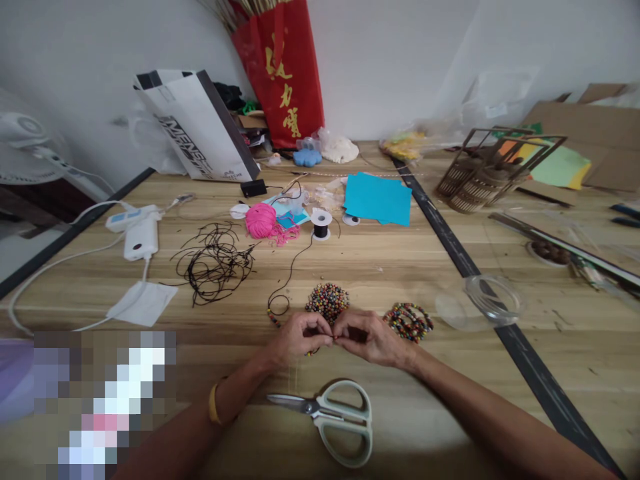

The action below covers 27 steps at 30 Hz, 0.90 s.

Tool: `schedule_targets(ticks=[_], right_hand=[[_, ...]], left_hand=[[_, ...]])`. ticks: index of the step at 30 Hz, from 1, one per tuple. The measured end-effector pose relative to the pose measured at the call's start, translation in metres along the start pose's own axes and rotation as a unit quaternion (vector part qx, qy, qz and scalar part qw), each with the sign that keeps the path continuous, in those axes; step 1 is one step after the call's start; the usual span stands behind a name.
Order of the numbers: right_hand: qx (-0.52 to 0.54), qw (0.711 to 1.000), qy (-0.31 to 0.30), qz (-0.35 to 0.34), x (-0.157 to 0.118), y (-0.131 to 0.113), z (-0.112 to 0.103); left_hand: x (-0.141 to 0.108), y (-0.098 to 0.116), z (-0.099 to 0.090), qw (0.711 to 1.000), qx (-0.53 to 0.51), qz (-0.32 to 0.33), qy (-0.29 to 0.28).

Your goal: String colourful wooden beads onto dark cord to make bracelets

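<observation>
My left hand [300,339] and my right hand [373,339] meet fingertip to fingertip over the table. Thumb and forefinger of the left are pinched on a thin black cord, mostly hidden by the fingers. Between the right fingertips is a tiny reddish bead [335,337]. Strung beads [273,319] on the cord show left of my left hand, and the cord leads back to a black cord spool [321,227]. Just beyond my hands lies a pile of loose multicoloured beads [327,300]. Beaded strands [409,322] lie coiled beside my right hand.
Scissors [333,415] with pale handles lie in front of me. Cut black cords [217,263], pink yarn [261,220] and blue sheets [378,199] are farther back. A white power strip [141,233] stands left; a clear coil [493,300] lies right.
</observation>
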State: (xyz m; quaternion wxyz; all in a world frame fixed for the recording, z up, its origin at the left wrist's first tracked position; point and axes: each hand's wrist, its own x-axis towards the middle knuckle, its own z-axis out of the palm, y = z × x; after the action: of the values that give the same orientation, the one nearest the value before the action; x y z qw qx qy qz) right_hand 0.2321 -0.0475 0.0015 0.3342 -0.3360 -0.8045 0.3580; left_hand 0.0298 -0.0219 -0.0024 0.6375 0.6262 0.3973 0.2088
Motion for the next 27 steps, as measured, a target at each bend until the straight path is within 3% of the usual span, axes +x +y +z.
schedule_targets(ticks=[27], right_hand=[[0.003,1.0,0.006,0.015,0.0007,0.0014,-0.0038]], left_hand=[[-0.0008,0.0016,-0.0007,1.0,0.007,0.01,-0.001]])
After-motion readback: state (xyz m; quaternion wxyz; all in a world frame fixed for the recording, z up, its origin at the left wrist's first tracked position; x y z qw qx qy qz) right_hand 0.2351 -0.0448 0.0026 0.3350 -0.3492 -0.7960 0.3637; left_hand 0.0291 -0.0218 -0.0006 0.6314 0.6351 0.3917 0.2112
